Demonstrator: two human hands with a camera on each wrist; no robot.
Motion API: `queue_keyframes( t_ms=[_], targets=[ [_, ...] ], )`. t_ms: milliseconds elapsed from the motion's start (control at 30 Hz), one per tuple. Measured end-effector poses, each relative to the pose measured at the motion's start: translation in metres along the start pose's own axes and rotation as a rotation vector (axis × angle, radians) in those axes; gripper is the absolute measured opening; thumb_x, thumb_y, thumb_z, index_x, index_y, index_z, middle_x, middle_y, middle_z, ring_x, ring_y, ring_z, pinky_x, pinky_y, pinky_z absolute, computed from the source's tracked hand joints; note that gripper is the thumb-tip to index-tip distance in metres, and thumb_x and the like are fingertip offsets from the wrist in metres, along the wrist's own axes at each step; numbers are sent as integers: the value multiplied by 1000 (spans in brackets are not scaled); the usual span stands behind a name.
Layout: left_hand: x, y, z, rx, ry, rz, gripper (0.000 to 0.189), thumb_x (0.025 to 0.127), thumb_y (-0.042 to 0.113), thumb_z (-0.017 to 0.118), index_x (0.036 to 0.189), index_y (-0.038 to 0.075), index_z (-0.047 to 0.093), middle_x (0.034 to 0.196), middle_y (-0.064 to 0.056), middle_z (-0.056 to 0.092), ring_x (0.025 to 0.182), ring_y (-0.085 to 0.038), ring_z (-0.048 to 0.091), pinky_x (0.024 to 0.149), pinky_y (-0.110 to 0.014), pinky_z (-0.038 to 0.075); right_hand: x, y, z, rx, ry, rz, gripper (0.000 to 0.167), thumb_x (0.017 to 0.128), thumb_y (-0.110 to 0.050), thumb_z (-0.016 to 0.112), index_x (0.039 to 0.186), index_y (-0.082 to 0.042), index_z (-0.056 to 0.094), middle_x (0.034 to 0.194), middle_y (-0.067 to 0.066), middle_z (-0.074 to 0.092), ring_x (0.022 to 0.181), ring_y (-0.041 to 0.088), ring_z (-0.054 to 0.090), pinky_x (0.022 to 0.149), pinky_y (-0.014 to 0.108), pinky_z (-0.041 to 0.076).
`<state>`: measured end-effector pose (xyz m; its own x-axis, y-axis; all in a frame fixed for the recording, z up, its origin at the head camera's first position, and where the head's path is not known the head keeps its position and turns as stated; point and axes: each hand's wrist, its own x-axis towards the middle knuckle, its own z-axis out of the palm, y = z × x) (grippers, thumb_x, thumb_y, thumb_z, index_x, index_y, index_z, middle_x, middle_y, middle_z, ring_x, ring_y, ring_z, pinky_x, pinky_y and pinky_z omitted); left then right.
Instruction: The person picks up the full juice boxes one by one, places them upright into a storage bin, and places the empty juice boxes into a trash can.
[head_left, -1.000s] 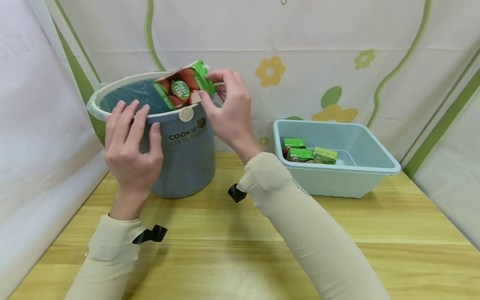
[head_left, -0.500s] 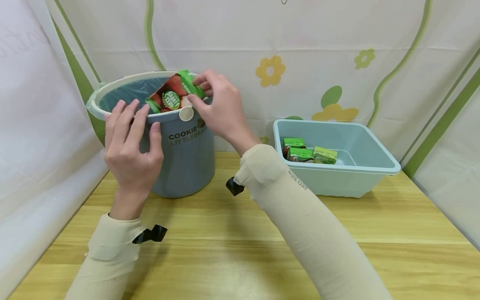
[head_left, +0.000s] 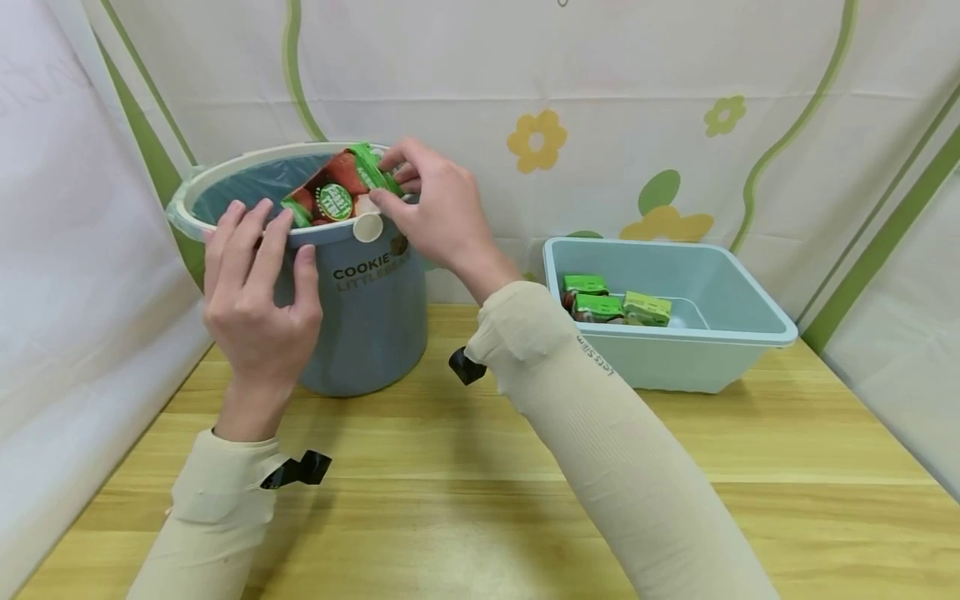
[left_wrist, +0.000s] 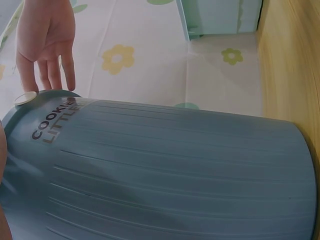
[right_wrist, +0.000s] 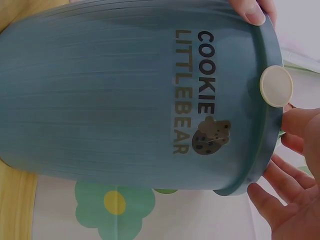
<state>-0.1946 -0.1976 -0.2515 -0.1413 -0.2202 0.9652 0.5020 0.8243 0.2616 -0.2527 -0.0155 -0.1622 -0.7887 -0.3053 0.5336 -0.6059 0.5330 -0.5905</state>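
Note:
A drink carton [head_left: 333, 196] with red fruit print and a green end lies slanted in the mouth of a blue-grey trash bin [head_left: 367, 325], its lower part hidden behind the near rim. My right hand [head_left: 442, 208] pinches the carton's green end between thumb and fingers; the right wrist view shows that hand [right_wrist: 295, 170] beside the rim. My left hand [head_left: 258, 308] holds the bin's near rim, fingers over the top and thumb on the outside. A thin plastic liner [head_left: 247, 187] covers the bin's inside. The left wrist view shows the bin's ribbed side [left_wrist: 175, 170].
A pale blue-green plastic tub [head_left: 645, 358] stands to the right on the wooden table [head_left: 450, 517]. Several small green cartons [head_left: 598, 308] lie at its left end. A white cloth with printed flowers [head_left: 537, 142] hangs behind, and white fabric [head_left: 67, 250] borders the left side.
My right hand has moved left and down with the carton, which sits lower in the bin's mouth. My left hand has stayed at the rim. The head view has shifted slightly.

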Motion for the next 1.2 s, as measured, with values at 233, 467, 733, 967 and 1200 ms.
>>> queue_keyframes(
  t_ms=[233,467,733,967,1200],
  targets=[
    [1,0,0,-3,6,6,32,99,22,70,124,4,78,133,-17,75,140,-35,61,129,-50,35,-1,-2,-2,-34,-42,34,27,104,-33,70,129,-22,72,134,-1,71,125,12,71,107,28,53],
    [0,-1,1,-2,-1,11,32,99,21,70,125,4,78,133,-17,74,140,-35,61,129,-51,34,-2,0,-2,-74,-59,45,24,106,-35,67,125,-23,77,133,-2,68,124,8,70,105,28,53],
    [0,-1,2,-2,1,15,32,99,21,69,124,4,78,133,-17,74,140,-35,61,129,-52,33,-3,2,-3,-68,-50,38,26,106,-36,67,126,-22,77,133,-2,68,125,11,70,104,29,53],
    [-1,-1,3,-7,0,10,32,100,21,69,125,4,78,133,-17,74,140,-36,61,130,-51,33,-5,3,-2,-68,-44,39,27,105,-36,67,127,-22,76,132,-2,68,123,9,70,103,29,53],
    [-1,-1,0,-9,7,13,31,99,19,69,124,3,78,132,-18,75,139,-37,62,130,-51,34,-10,6,0,-48,-35,-25,35,105,-38,68,134,-19,72,137,-1,68,128,12,68,108,30,52]
  ],
)
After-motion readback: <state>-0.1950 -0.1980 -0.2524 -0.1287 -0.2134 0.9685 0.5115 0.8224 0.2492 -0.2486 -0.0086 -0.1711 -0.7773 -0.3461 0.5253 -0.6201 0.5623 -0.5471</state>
